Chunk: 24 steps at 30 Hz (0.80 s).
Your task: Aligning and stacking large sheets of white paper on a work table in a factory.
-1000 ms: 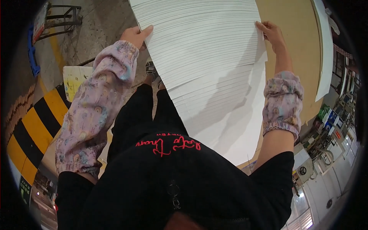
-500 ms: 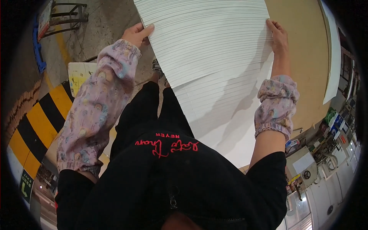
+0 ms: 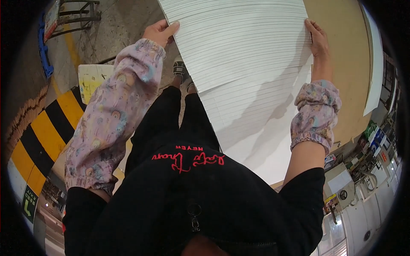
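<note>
A large white sheet of ruled paper (image 3: 239,47) is spread in front of me, its far end running out of view. My left hand (image 3: 161,32) is closed on its left edge, thumb on top and fingers mostly hidden beneath. On the opposite edge, my right hand (image 3: 318,39) pinches the paper with the thumb at the rim. Below the top sheet's slanted near edge, another lined white sheet (image 3: 252,123) shows, with the shadow of my right arm across it. How many sheets lie under my fingers is hidden.
A tan board surface (image 3: 350,55) extends to the right, with white sheets (image 3: 376,72) at its far side. On the left are a yellow-and-black striped barrier (image 3: 51,128), a white-and-yellow box (image 3: 92,81) and a dark metal stand (image 3: 81,17). Machinery (image 3: 341,187) stands at right.
Both hands and the paper sit slightly farther right and higher in the picture. The surroundings have shifted a little right too. Both hands keep their hold on the edges.
</note>
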Each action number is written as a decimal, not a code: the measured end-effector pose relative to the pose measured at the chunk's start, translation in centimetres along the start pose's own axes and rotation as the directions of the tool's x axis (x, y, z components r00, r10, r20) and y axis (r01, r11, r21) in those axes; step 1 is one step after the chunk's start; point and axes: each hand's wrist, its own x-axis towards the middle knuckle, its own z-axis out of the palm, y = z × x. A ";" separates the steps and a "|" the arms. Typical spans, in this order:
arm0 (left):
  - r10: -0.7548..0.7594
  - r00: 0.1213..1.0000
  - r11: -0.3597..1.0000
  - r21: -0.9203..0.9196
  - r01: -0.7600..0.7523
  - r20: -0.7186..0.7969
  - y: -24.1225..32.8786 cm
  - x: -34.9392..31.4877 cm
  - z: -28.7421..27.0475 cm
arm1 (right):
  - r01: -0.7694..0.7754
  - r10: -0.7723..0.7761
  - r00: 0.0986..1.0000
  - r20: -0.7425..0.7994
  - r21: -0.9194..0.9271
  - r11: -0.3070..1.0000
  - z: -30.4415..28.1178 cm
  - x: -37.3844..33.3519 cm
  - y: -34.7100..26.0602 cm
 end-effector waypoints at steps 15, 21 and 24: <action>0.207 0.970 0.934 0.321 -0.156 -0.131 -0.1 -0.8 0.8 | -0.021 0.017 0.999 0.036 0.104 0.994 0.1 -0.4 -0.6; 0.164 0.978 0.947 0.298 -0.120 -0.128 0.3 -1.3 0.9 | -0.025 0.021 0.999 0.044 0.096 0.995 0.0 -0.6 -0.6; 0.189 0.974 0.932 0.336 -0.136 -0.128 0.5 -1.4 1.0 | -0.004 -0.006 0.996 0.087 0.108 0.994 -0.3 -0.6 -0.4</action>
